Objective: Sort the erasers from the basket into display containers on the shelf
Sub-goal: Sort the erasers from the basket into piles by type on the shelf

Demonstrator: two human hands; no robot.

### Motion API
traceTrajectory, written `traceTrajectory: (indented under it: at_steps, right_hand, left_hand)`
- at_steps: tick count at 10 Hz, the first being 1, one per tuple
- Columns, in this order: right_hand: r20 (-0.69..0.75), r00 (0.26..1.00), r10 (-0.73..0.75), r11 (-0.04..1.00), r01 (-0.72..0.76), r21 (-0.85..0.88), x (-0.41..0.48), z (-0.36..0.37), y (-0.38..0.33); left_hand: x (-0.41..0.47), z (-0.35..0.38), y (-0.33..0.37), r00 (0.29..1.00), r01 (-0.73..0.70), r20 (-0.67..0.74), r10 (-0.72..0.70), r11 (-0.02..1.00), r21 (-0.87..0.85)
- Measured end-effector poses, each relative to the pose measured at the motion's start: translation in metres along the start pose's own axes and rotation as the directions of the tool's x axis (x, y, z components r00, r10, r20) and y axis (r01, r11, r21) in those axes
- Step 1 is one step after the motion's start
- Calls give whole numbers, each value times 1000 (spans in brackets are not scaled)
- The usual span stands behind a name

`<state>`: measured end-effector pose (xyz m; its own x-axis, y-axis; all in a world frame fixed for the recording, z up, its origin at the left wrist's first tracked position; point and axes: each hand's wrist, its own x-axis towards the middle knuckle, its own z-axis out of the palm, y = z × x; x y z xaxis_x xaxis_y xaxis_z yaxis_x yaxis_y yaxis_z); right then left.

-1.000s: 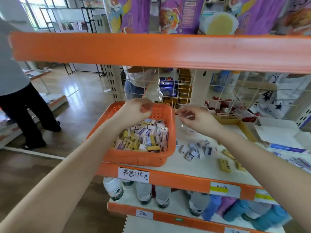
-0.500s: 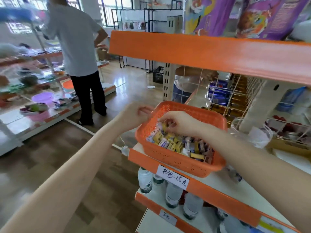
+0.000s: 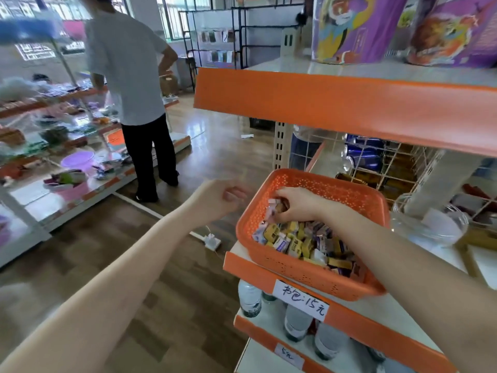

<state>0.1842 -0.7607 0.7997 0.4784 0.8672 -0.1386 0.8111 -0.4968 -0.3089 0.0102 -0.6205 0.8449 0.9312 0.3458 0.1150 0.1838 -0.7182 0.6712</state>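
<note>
An orange perforated basket (image 3: pixel 336 189) sits at the left end of the shelf, holding several small yellow, purple and white wrapped erasers (image 3: pixel 298 242). My right hand (image 3: pixel 295 204) reaches into the basket's far left part, fingers curled round a few erasers. My left hand (image 3: pixel 217 197) hovers in the air just left of the basket, fingers loosely curled; I cannot see anything in it. A clear display container (image 3: pixel 430 222) stands on the shelf to the right of the basket.
An orange shelf edge (image 3: pixel 336 106) runs overhead with purple packages on top. Water bottles (image 3: pixel 250 300) stand on the shelf below. A person in a white shirt (image 3: pixel 129 65) stands at another display across the wooden floor. A wire grid backs the shelf.
The view has swung left. My right hand went from the shelf's middle into the basket and took hold of erasers. My left hand left the basket's rim and hangs beside it.
</note>
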Motion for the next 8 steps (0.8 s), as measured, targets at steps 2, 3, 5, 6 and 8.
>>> traceTrajectory:
  at_steps: [2, 3, 5, 6, 8]
  right_hand:
    - [-18, 996, -82, 995, 81, -55, 0, -3, 2]
    - [-12, 989, -147, 986, 145, -78, -1, -2, 8]
    - [22, 980, -198, 980, 197, 24, -8, -12, 26]
    - [11, 982, -191, 981, 190, 25, -13, -16, 39]
    - [17, 981, -193, 980, 194, -36, -35, -13, 58]
  left_hand:
    - [5, 5, 1, 1000, 11, 7, -11, 1000, 9]
    - [1, 15, 6, 1000, -2, -1, 2, 999, 33]
    - [-9, 14, 16, 1000, -5, -14, 5, 998, 66]
    - [-7, 15, 27, 1000, 20, -17, -18, 995, 93]
    - [5, 48, 60, 970, 71, 203, -134, 954, 290]
